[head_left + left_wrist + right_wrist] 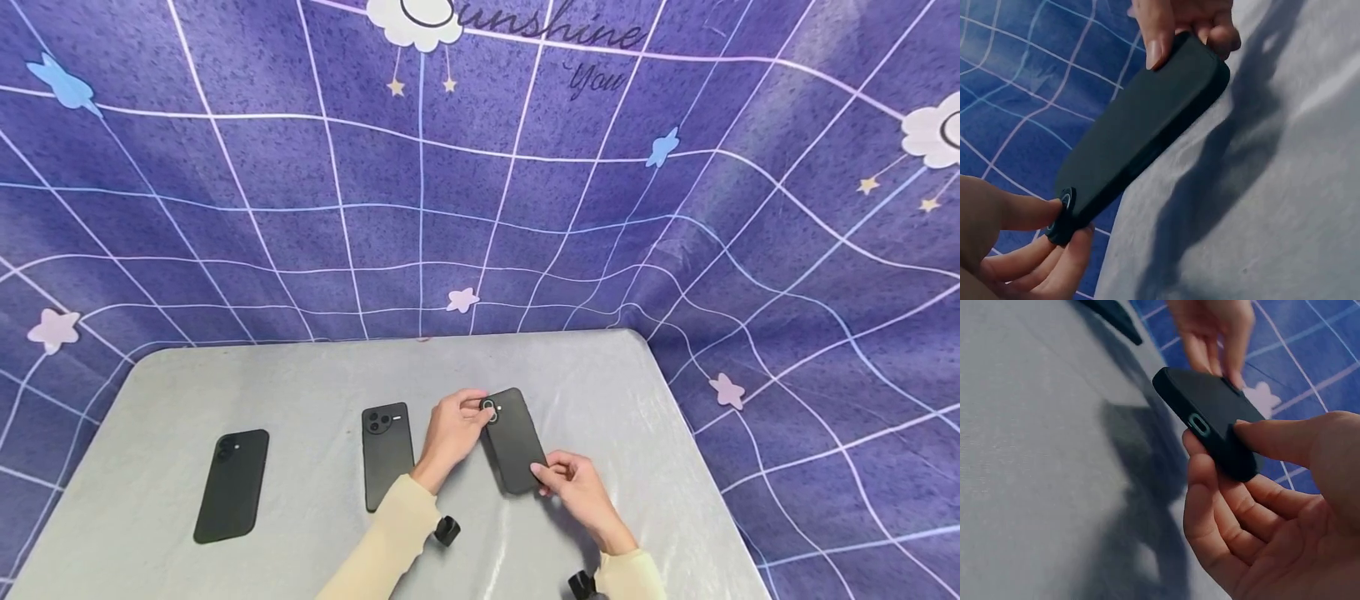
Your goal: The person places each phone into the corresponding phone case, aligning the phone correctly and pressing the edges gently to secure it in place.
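Note:
Both hands hold one dark phone, back side up, raised over the grey table with its shadow below. At its camera corner my left hand pinches it, thumb by the ringed lens. My right hand pinches the opposite end, thumb on the back and fingers underneath. The right wrist view shows a charging-port opening on the end edge of the phone, close to the right hand. Seen from the left wrist, the phone slants between the left hand and the other hand.
Left of the hands lies a second dark phone with a round camera module, partly behind the left forearm. A third dark phone lies farther left on the table. A purple gridded cloth hangs behind and to the right.

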`<state>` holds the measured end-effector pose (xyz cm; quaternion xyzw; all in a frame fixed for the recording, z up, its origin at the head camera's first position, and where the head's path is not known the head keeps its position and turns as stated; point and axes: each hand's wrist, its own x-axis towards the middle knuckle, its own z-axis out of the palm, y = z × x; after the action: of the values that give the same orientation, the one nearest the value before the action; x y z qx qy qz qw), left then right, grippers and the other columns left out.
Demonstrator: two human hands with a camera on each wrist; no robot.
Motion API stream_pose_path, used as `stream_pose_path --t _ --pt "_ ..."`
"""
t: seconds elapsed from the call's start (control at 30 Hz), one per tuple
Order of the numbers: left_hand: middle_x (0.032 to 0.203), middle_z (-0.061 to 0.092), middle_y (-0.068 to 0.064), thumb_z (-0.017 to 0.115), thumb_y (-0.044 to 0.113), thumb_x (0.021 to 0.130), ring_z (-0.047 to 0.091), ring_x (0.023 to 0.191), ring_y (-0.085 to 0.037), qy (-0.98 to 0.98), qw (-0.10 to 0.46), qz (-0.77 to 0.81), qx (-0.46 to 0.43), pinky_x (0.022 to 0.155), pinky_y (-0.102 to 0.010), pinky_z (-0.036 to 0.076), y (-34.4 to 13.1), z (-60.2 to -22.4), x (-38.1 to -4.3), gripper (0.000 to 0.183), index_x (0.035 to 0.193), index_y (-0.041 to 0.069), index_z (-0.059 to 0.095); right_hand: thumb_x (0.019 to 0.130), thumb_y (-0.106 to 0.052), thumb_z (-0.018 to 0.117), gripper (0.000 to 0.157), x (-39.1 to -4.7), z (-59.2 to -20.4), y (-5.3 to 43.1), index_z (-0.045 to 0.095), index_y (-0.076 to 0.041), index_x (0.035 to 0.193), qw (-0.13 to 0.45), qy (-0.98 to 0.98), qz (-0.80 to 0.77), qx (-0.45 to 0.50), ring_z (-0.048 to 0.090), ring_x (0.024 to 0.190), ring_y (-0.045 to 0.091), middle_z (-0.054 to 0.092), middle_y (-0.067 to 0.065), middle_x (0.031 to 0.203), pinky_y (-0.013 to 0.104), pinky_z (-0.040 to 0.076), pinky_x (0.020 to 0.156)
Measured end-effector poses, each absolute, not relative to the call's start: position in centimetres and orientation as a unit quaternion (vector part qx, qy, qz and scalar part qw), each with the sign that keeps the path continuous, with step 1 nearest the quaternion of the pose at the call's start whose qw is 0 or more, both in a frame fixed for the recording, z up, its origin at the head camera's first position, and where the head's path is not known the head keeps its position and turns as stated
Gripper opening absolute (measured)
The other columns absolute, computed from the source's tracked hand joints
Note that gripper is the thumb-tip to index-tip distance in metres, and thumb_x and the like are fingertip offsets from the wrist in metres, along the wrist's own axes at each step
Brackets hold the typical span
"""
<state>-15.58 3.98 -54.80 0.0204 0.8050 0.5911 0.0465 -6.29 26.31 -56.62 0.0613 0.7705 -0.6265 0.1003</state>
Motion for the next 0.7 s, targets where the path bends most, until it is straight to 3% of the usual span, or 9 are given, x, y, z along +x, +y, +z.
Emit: stream_pose_path --t 0.23,0.33,0.43,0.7 --pt "0.115 0.079 -0.010 0.073 0.012 0.101 0.078 0.102 -0.026 0.837 0.049 0.544 0.011 0.093 -0.045 0.062 4.7 -55.4 -17.6 0.030 0.130 0.004 0.075 0.100 -0.010 0.076 0.017 -7.1 -56.9 24.5 0.070 0.004 0.091 0.081 0.817 -0.571 0.023 0.060 0.061 0.012 0.068 0.012 0.070 0.019 0.050 0.053" --pt "0.114 0.079 -0.010 0.073 0.011 0.101 0.078 0.102 -0.026 0.848 0.042 0.528 -0.004 0.092 -0.046 0.062 4.5 -55.9 -18.0 0.029 0.130 0.005 0.076 0.098 -0.007 0.077 0.015 -7.7 -57.0 23.7 0.071 0.006 0.104 0.059 0.832 -0.551 0.008 0.059 0.057 0.009 0.066 0.005 0.068 0.020 0.051 0.055" --pt "0.113 0.079 -0.011 0.074 0.009 0.100 0.078 0.102 -0.028 0.852 0.042 0.522 -0.005 0.092 -0.046 0.062 4.4 -56.2 -18.2 0.030 0.130 0.004 0.075 0.096 -0.005 0.078 0.026 -7.9 -57.1 23.3 0.069 0.008 0.116 0.040 0.847 -0.530 0.001 0.057 0.054 0.006 0.063 -0.001 0.067 0.020 0.051 0.059" --pt "0.109 0.079 -0.013 0.081 0.004 0.094 0.078 0.100 -0.027 0.848 0.052 0.526 0.040 0.090 -0.043 0.063 5.2 -56.7 -18.4 0.038 0.131 0.000 0.074 0.090 -0.002 0.083 0.027 -7.9 -58.0 23.9 0.074 0.006 0.115 -0.012 0.878 -0.479 0.014 0.062 0.070 0.007 0.072 0.003 0.084 0.021 0.052 0.064"
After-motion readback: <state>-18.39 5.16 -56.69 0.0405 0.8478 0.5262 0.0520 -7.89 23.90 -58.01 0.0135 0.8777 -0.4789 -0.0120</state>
